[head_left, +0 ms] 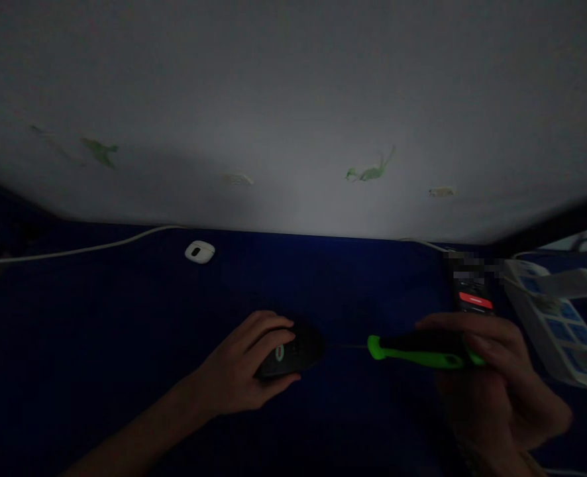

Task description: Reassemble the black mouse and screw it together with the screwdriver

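Note:
A black computer mouse (301,350) with a small oval logo lies on the dark blue surface. My left hand (246,368) is closed around its left end, fingers along the far side and thumb along the near side. In my right hand (502,381) is a screwdriver (417,354) with a green and black handle. Its thin shaft points left and reaches the mouse's right end. In this dim light I cannot tell exactly where the tip touches.
A white earbud case (199,252) sits near the wall (293,119), beside a white cable (124,240). Behind my right hand is a dark device with a red screen part (475,301). A white power strip (566,331) stands at the right edge.

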The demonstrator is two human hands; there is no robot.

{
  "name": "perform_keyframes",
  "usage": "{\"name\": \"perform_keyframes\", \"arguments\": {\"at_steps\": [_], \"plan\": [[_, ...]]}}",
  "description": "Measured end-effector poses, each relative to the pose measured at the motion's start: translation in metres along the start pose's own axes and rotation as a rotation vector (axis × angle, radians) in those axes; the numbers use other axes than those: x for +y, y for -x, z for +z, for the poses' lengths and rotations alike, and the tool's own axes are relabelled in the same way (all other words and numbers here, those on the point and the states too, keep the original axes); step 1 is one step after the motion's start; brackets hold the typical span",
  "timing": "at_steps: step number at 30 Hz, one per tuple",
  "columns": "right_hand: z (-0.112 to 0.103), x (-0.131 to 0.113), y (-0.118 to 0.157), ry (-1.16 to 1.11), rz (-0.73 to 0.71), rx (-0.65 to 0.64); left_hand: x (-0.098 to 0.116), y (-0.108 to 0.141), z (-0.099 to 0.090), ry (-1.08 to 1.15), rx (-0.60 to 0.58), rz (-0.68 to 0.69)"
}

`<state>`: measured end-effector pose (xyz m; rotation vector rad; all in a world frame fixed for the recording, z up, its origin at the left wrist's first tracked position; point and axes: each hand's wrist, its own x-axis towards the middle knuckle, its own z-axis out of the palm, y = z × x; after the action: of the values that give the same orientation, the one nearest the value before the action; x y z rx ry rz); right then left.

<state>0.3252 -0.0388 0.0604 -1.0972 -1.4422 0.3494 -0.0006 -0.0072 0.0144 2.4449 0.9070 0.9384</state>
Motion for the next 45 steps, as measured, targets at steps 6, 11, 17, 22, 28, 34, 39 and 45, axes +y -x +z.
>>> {"name": "perform_keyframes", "arguments": {"at_steps": [6,11,17,22,28,34,39,45], "plan": [[0.002,0.0,-0.005,0.134,-0.186,-0.033,-0.001,0.001,0.003,0.007,0.023,-0.003],[0.009,0.0,-0.012,0.166,-0.039,0.008,-0.003,-0.001,0.003,-0.004,0.025,0.02],[0.02,0.008,-0.016,0.114,-0.062,0.097,-0.006,-0.002,0.004,-0.034,0.023,0.043],[0.018,0.011,-0.011,0.04,-0.228,0.11,-0.009,0.0,0.006,-0.023,0.019,0.027],[0.013,0.009,-0.007,0.044,-0.225,0.021,-0.009,0.0,0.005,-0.018,0.017,0.018],[0.013,0.008,-0.008,0.058,-0.199,-0.05,-0.01,0.001,0.006,-0.018,-0.001,0.004],[0.014,0.006,-0.006,0.058,-0.255,0.001,-0.009,0.0,0.005,-0.007,-0.007,-0.01],[0.018,0.005,-0.004,0.046,-0.259,0.021,-0.01,-0.001,0.005,0.002,-0.001,-0.008]]}}
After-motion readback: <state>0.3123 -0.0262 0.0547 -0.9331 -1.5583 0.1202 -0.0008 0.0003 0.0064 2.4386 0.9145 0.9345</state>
